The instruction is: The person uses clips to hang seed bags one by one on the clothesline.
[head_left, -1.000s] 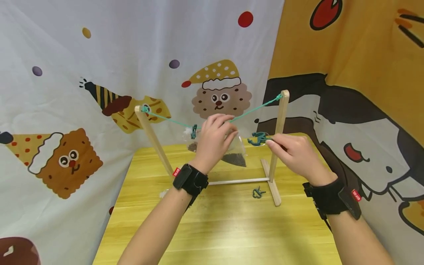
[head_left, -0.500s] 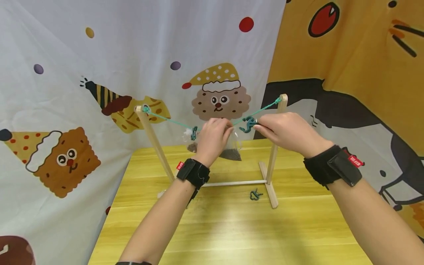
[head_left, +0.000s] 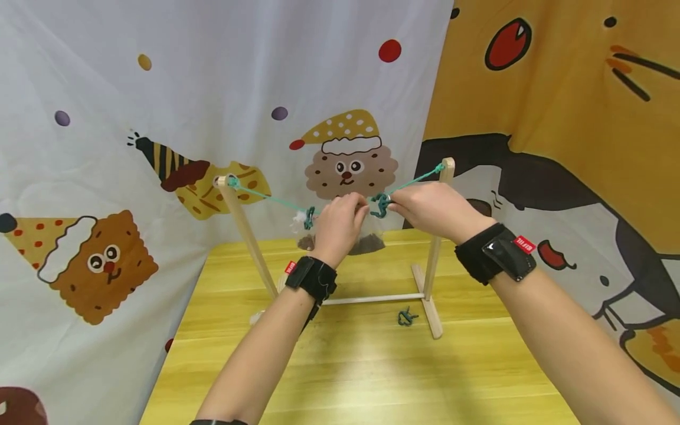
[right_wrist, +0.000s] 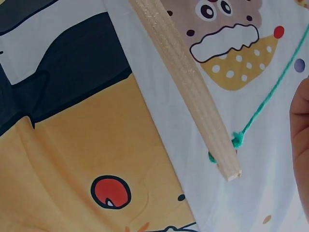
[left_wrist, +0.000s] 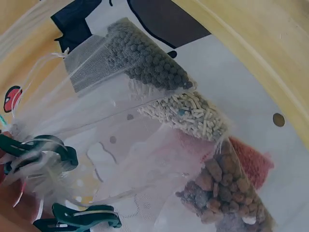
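Observation:
A green string (head_left: pixel 265 198) sags between the two posts of a wooden rack (head_left: pixel 432 260). My left hand (head_left: pixel 355 208) pinches the top of a clear bag (head_left: pixel 369 242) of dark pellets up at the string. Right beside it, my right hand (head_left: pixel 392 203) pinches a green clip (head_left: pixel 379 205) against the string. A second green clip (head_left: pixel 310 217) holds another small bag just left of my left hand. The left wrist view shows sheer bags with dark pellets (left_wrist: pixel 145 63), white pellets (left_wrist: pixel 193 113) and brown pellets (left_wrist: pixel 227 183), plus green clips (left_wrist: pixel 48 151). The right wrist view shows the right post (right_wrist: pixel 193 92) and the string's knot (right_wrist: pixel 236 140).
A spare green clip (head_left: pixel 405 317) lies on the yellow wooden table (head_left: pixel 361 366) near the rack's right foot. Cartoon-printed cloth (head_left: pixel 106 147) hangs close behind and on both sides of the table. The rack's cross bar (head_left: pixel 372 299) lies low across the table.
My right hand has carried the green clip up and leftward from beside the right post to the string, next to my left hand. My left hand has stayed at the bag.

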